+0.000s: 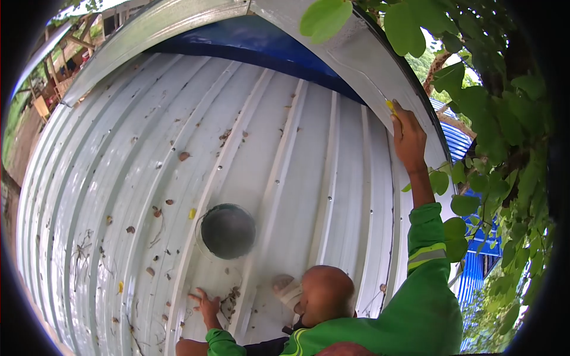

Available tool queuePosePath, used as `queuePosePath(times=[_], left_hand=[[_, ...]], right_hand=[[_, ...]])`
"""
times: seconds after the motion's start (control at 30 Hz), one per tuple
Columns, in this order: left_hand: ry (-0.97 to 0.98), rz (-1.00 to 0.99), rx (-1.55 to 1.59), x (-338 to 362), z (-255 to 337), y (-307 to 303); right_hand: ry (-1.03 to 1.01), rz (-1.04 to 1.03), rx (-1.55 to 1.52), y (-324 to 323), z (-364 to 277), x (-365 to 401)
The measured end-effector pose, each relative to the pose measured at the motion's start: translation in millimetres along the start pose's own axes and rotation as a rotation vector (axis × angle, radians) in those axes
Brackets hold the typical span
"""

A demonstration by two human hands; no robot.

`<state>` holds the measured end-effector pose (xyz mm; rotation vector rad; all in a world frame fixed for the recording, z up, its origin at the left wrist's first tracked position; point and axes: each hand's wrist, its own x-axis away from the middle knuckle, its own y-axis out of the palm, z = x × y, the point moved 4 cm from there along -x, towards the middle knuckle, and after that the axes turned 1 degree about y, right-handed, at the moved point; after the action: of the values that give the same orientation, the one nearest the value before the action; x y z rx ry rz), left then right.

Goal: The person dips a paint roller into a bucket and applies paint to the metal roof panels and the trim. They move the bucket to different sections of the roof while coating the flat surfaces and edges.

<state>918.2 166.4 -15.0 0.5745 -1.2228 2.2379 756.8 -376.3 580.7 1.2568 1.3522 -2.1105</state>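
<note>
My right hand [408, 135] is raised at the upper right, its fingers closed round a yellow-handled tool [390, 105] whose thin shaft lies against the grey metal edge panel [350, 50]. Low in the view, my left hand [206, 305] rests on the ribbed metal roof [297, 178] with its fingers spread, beside some twigs and dry leaves. Up the slope from it stands a round bucket [228, 231] with grey contents. My bent knee [328, 291] and a foot [287, 291] are at the bottom centre.
Leafy branches [475, 107] hang over the right edge of the roof. Past them lies blue corrugated sheeting [472, 296]. A dark blue panel [255, 41] fills the gap under the top edge. Dry leaves are scattered over the ribs. Open ground and a wooden structure show at the far left.
</note>
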Motion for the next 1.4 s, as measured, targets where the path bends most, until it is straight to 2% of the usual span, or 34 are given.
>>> queuePosePath(times=[0.1, 0.23, 0.33, 0.4, 0.5, 0.57, 0.67, 0.77, 0.87, 0.93, 1.03, 1.13, 1.2, 1.3, 1.4], left_hand=[[-0.001, -0.014, -0.002, 3.0, 5.3, -3.9], [0.005, -0.013, 0.011, 1.9, 4.9, -1.7], [0.016, -0.039, 0.059, 0.9, 3.8, -4.8], [0.010, -0.019, 0.026, -4.6, -0.8, 1.2], [-0.014, 0.015, -0.016, -5.0, 2.1, 5.9], [-0.030, 0.017, -0.022, 3.7, 7.3, 0.4], [-0.029, 0.003, 0.013, 9.6, 14.4, -3.2], [-0.014, -0.001, 0.037, 5.2, 10.1, -4.6], [-0.014, 0.002, 0.031, 1.2, 8.9, -0.4], [-0.018, 0.020, -0.008, -3.3, 0.5, 6.7], [-0.018, 0.010, -0.031, 3.7, 8.1, 1.5], [-0.010, 0.024, 0.035, 9.3, 14.1, -2.2], [0.004, 0.025, 0.045, 3.5, 14.0, 2.3], [0.011, 0.001, 0.070, 5.2, 10.2, -4.3], [0.009, -0.011, 0.068, 5.4, 8.0, -2.5]], right_hand=[[-0.062, 0.034, -0.019, 16.4, -12.0, -32.6], [-0.149, 0.087, -0.063, 49.0, -58.9, -100.0], [-0.084, 0.039, -0.023, 50.1, -68.4, -111.3], [-0.117, 0.106, 0.000, 40.6, -47.8, -81.1], [-0.049, 0.046, -0.075, 19.3, -27.4, -48.6], [-0.038, 0.031, -0.065, 12.2, -29.3, -49.1], [-0.159, 0.099, -0.028, 28.2, -54.7, -88.5], [-0.108, 0.020, 0.024, 42.5, -68.1, -107.4], [-0.110, 0.020, -0.025, 34.2, -58.4, -60.4], [-0.035, -0.043, -0.056, 22.9, -45.5, -13.6], [-0.032, -0.058, -0.020, 14.8, -42.7, 8.9], [-0.101, -0.059, -0.002, 37.0, -72.0, -30.0], [-0.151, 0.015, -0.027, 61.2, -103.1, -70.1], [-0.128, 0.020, -0.026, 88.8, -148.2, -130.3], [-0.133, 0.019, 0.020, 85.9, -158.5, -143.1]])
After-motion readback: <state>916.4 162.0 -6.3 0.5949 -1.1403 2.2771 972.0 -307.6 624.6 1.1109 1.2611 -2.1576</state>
